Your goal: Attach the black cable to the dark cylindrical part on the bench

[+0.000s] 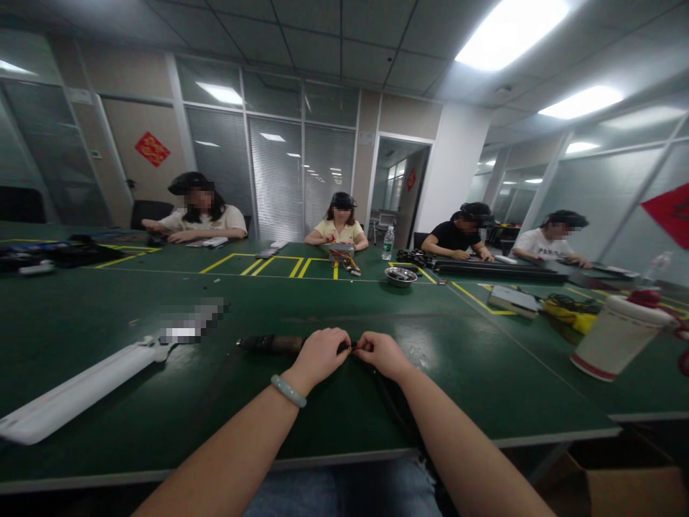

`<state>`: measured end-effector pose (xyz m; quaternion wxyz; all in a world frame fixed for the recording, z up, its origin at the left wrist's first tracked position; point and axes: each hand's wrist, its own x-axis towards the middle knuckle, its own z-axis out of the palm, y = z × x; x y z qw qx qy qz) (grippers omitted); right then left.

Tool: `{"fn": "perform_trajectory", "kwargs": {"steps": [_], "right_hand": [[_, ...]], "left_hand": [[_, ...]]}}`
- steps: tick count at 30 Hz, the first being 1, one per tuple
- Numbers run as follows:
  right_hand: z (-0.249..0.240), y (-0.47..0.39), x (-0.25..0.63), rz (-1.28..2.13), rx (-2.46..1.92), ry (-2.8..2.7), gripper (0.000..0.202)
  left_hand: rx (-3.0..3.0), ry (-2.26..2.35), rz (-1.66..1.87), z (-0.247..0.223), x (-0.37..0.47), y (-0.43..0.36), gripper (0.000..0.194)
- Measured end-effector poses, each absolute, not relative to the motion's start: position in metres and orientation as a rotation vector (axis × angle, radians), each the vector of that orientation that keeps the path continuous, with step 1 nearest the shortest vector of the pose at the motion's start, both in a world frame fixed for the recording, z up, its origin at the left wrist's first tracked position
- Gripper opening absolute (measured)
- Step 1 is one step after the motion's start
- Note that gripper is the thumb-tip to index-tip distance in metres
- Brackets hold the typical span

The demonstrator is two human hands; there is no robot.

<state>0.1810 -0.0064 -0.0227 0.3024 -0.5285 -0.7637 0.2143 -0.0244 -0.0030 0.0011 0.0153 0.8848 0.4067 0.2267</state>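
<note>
Bare forearms (237, 445) stretch nearest the camera I watch through, a pale bangle (289, 391) on the left wrist. My left hand (323, 353) has its fingers closed over the right end of a dark cylindrical tool (274, 345) on the counter (177, 416); just beside it, my right hand (385, 355) pinches a thin wire (354, 347), fingertips together, its detail too small for me to read from here. A black cable (395, 402) runs from beneath that hand toward the counter's near edge. Left of the tool lies a long white part (86, 391); beyond stands a metal bowl (401, 276).
</note>
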Motion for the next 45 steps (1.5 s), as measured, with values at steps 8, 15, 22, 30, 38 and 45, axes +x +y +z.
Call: {"fn": "perform_trajectory", "kwargs": {"steps": [8,15,22,30,38,45], "right_hand": [[-0.0212,-0.0065,0.1799,0.568,-1.396,-2.03,0.009],[-0.0195,-0.008,0.179,0.556,-1.417,-2.027,0.01],[-0.0177,-0.0098,0.1788,0.545,-1.43,-2.029,0.01],[-0.02,-0.0077,0.1789,0.541,-1.437,-2.031,0.008],[-0.021,-0.0072,0.1787,0.495,-1.413,-2.032,0.009],[-0.0191,-0.0081,0.1792,0.521,-1.424,-2.028,0.008]], "left_hand": [[2.783,1.201,0.739,0.0029,-0.0253,-0.0044,0.01],[2.788,1.202,0.7,0.005,-0.0261,-0.0047,0.009],[2.813,1.262,0.64,0.0043,-0.0243,-0.0061,0.01],[2.837,1.241,0.616,0.0051,-0.025,-0.0051,0.008],[2.82,1.21,0.656,0.0069,-0.0253,-0.0064,0.014],[2.781,1.232,0.65,0.007,-0.0251,-0.0072,0.007]]}}
